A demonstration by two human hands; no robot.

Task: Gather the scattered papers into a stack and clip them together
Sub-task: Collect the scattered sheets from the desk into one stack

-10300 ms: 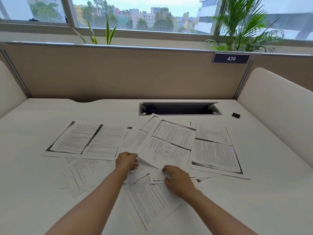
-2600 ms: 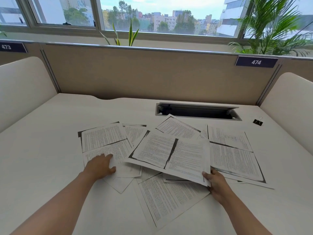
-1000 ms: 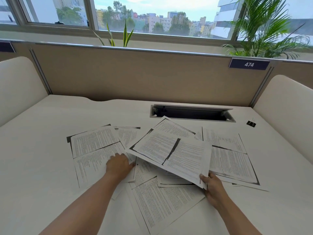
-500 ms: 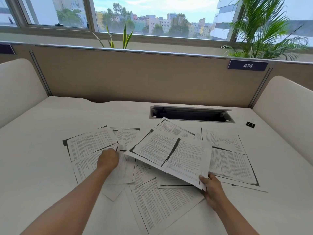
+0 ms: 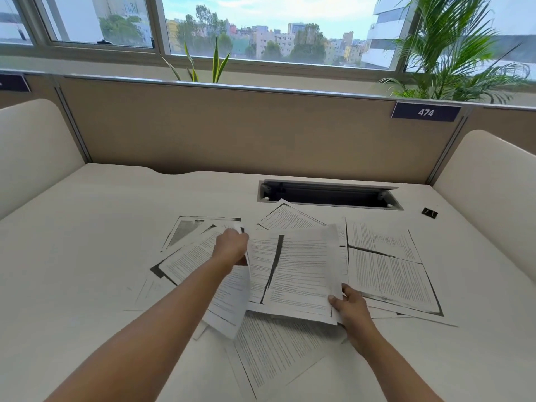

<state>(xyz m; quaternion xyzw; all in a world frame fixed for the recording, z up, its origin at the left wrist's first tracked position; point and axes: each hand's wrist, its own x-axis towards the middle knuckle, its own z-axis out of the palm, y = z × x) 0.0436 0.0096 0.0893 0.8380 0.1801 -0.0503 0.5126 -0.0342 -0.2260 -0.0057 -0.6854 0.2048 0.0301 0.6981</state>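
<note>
Printed sheets lie scattered over the middle of the white desk (image 5: pixel 72 256). My right hand (image 5: pixel 346 307) pinches the near right corner of a lifted printed sheet (image 5: pixel 301 274), which hangs just above the pile. My left hand (image 5: pixel 232 246) grips a second sheet (image 5: pixel 229 303) that curls down from its fist, next to the lifted sheet's left edge. More sheets lie flat: one at the right (image 5: pixel 385 265), one near me (image 5: pixel 272 352), some at the left (image 5: pixel 188 230). A small black binder clip (image 5: pixel 429 212) sits at the far right of the desk, away from both hands.
A dark cable slot (image 5: pixel 327 195) is cut into the desk behind the papers. A tan partition (image 5: pixel 232 129) with a "474" label closes the back. Padded white side panels (image 5: pixel 487 181) stand left and right. Plants stand on the window ledge beyond.
My left hand has picked a sheet off the left pile and carried it right, up against the sheet in my right hand. The right hand still holds its sheet, now turned more upright.
</note>
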